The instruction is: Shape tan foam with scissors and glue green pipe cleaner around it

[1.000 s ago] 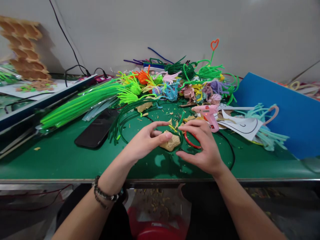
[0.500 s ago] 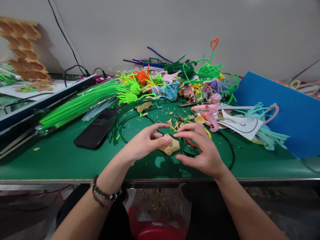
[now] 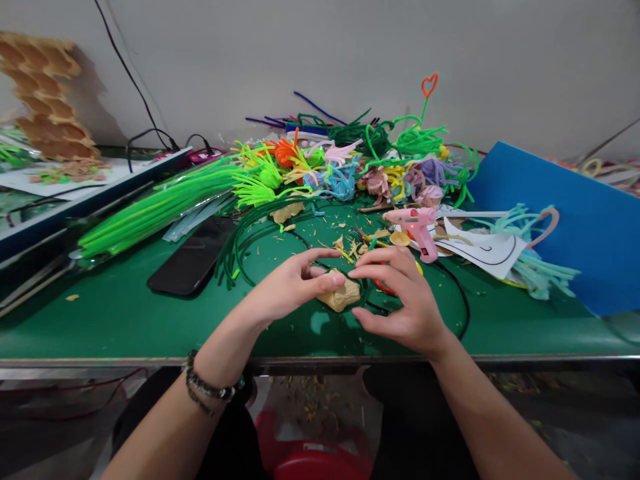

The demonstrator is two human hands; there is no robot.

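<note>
My left hand (image 3: 287,287) holds a tan, lumpy piece (image 3: 341,295) that resembles egg-tray pulp, with the thumb across its near top side and the fingers behind. Just to its right is my right hand (image 3: 395,290), fingers curved and parted from the thumb, with nothing visible between them. Those fingertips come close to the piece; whether they touch it I cannot tell. Behind the right hand lie scissors with red handles (image 3: 384,287), partly hidden. A pink glue gun (image 3: 417,225) with a small lit light rests beyond that hand.
Bright green pipe cleaners (image 3: 165,207) and a black phone (image 3: 193,257) lie at left. Coloured pipe-cleaner bundles (image 3: 340,177) are heaped along the wall. A blue board (image 3: 555,233) leans at right. Behind, at far left, stands an egg tray (image 3: 47,100). Tan scraps (image 3: 355,248) litter the green table (image 3: 165,327).
Almost nothing differs. Both hands keep their pose around the tan piece, with only a very slight shift of the right hand and the view.
</note>
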